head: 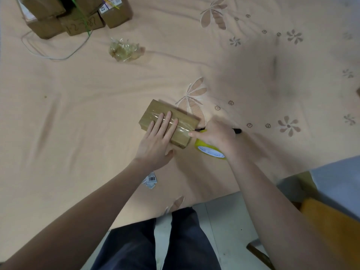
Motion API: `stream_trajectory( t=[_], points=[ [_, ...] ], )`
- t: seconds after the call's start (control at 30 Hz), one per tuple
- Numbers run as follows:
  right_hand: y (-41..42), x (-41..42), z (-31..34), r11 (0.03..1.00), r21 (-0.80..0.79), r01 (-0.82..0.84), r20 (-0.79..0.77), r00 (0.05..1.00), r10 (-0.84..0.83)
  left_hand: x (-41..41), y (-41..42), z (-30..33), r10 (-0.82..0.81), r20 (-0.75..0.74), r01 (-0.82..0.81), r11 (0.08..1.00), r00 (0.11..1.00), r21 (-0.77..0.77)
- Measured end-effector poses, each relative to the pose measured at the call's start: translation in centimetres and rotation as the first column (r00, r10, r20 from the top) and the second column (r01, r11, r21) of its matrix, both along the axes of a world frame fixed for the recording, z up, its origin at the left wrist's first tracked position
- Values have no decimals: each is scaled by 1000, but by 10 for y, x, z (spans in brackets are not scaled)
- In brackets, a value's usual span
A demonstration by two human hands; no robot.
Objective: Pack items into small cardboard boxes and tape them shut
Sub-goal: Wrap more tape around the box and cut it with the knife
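A small brown cardboard box (155,109) lies on the peach bedsheet, with clear tape running across its top. My left hand (157,139) rests flat on the box with straight fingers. Just right of the box, my right hand (214,136) grips a black marker pen (236,131) whose tip points toward the box edge. A yellow tape roll (206,150) lies on the sheet under my right hand, beside the box's near right corner.
A stack of brown taped boxes (78,14) with a green strap sits at the far left. A crumpled ball of clear tape (125,49) and a thin white cable (48,53) lie nearby. A barcode label scrap (151,180) lies near the bed's front edge.
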State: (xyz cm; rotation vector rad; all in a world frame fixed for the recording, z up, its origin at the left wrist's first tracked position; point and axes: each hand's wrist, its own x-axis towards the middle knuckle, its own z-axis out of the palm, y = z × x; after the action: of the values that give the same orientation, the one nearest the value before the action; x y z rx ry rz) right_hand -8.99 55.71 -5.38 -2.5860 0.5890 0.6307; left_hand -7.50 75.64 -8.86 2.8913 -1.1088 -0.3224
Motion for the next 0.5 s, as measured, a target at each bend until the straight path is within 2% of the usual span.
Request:
stream_trajectory(
  t=[0.2, 0.37, 0.5],
  points=[
    [1, 0, 4, 1000, -25, 5, 14, 1000, -5, -6, -12, 11, 30, -2, -30, 999, 1000, 29],
    [3, 0, 6, 999, -49, -15, 12, 1000, 15, -22, -28, 9, -64, -50, 65, 998, 997, 12],
    [5, -2, 7, 999, -45, -1, 29, 1000, 3, -19, -27, 8, -57, -84, 57, 998, 995, -1]
  ],
)
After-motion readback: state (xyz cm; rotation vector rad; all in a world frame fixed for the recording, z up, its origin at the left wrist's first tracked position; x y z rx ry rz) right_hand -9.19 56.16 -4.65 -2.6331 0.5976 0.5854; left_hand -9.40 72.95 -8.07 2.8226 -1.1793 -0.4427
